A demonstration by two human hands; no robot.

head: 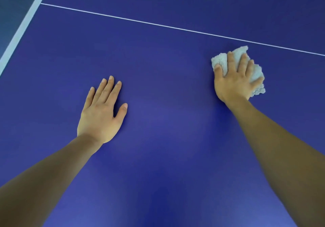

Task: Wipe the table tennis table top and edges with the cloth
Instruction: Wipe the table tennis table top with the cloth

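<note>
While the left hand [102, 114] lies flat and released, fingers straight, on the blue table top [167, 139], the right hand [233, 79] presses the crumpled white cloth [256, 74] beneath spread, straight fingers near the thin white line [140, 21].

The table top [158, 60] looks smooth with a soft satin sheen — blue, painted white lines [158, 25]. The cloth [255, 72] is nubby, fluffy terry — matt, pale.

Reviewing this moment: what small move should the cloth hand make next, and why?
Probably slide the right hand with the cloth across the table toward the left hand: it presses the cloth flat short of the thin white line, the left hand rests flat, and bare surface lies between them.
</note>
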